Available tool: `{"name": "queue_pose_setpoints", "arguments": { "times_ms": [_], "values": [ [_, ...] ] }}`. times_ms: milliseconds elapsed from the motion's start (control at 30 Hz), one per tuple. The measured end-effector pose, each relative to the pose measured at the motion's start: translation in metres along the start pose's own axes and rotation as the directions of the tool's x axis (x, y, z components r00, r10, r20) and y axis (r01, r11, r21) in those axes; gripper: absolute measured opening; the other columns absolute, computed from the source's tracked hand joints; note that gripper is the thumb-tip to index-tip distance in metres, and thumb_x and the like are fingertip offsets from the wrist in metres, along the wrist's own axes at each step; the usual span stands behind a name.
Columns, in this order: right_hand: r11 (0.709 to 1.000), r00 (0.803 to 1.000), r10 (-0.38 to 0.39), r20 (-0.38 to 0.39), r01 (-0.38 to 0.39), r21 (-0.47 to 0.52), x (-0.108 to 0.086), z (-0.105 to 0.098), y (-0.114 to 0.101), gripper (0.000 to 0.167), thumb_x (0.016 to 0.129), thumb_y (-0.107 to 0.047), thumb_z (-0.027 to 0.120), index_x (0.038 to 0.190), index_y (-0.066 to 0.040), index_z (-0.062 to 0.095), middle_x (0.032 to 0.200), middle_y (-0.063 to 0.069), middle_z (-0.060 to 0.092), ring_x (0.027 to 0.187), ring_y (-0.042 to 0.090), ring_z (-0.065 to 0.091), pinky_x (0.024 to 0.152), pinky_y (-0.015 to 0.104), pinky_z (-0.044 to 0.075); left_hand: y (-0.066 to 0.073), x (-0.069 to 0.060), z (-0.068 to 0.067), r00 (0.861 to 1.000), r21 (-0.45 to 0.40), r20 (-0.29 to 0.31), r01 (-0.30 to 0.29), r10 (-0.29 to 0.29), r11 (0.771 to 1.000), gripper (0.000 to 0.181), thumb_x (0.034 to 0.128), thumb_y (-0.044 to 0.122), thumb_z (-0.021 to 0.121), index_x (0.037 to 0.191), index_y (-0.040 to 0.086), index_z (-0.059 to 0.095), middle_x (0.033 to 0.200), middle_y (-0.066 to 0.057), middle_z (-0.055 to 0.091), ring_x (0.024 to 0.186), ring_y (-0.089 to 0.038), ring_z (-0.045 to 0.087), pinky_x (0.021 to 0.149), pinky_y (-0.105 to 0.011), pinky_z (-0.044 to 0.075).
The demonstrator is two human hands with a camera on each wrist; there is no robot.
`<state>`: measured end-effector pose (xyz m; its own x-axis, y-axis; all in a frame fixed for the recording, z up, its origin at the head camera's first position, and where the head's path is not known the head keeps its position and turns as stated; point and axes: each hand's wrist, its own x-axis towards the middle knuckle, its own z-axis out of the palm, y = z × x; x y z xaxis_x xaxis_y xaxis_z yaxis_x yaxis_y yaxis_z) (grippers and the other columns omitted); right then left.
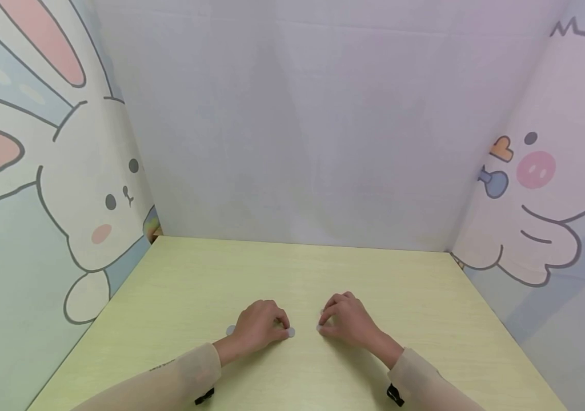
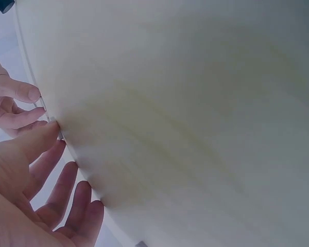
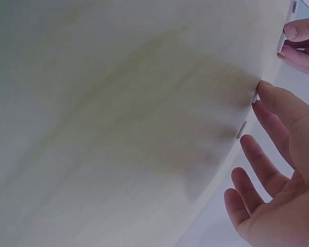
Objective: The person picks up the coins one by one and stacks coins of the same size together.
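My left hand pinches a small flat grey disc between thumb and index finger, down at the tabletop. Its other fingers are spread loosely in the left wrist view. Just left of this hand lies a second grey disc. Across a short gap, my right hand pinches another grey disc by thumb and forefinger. One more disc rests on the table beside the right hand's fingers, mostly hidden by them in the head view. The discs' material cannot be made out.
A pale yellow wooden table spreads under both hands. Behind it hangs a plain light curtain. Cartoon-printed cloths stand at both sides, a rabbit on the left and a pink-cheeked figure on the right.
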<state>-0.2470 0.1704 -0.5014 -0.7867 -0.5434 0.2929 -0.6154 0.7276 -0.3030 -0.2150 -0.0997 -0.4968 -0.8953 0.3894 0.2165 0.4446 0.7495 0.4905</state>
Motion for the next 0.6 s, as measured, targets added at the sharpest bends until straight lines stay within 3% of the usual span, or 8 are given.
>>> {"name": "queue_pose_setpoints", "arguments": {
  "times_ms": [300,600],
  "values": [
    [0.999,1.0,0.025,0.008,-0.025,-0.022,-0.0031,-0.0013,-0.0007,0.012,0.079,-0.025,0.095,0.079,-0.03,0.084,0.1,-0.006,0.071,0.094,0.017,0.055,0.08,0.04,0.047,0.0008,-0.0021,-0.001,1.0,-0.017,0.001,-0.002,0.002,1.0,0.01,0.085,0.03,0.091,0.085,0.024,0.083,0.086,0.009,0.069,0.079,-0.008,0.054,0.065,-0.027,0.045],
    [0.999,0.999,0.053,0.006,-0.053,-0.006,-0.0066,-0.0049,-0.0033,0.01,0.079,-0.02,0.094,0.08,-0.023,0.084,0.092,-0.008,0.069,0.087,0.013,0.054,0.077,0.033,0.049,0.0001,-0.0009,-0.0009,1.0,-0.013,-0.001,-0.004,0.003,1.0,0.009,0.0854,0.029,0.091,0.085,0.024,0.083,0.087,0.008,0.07,0.082,-0.008,0.056,0.068,-0.028,0.047]
  ]
}}
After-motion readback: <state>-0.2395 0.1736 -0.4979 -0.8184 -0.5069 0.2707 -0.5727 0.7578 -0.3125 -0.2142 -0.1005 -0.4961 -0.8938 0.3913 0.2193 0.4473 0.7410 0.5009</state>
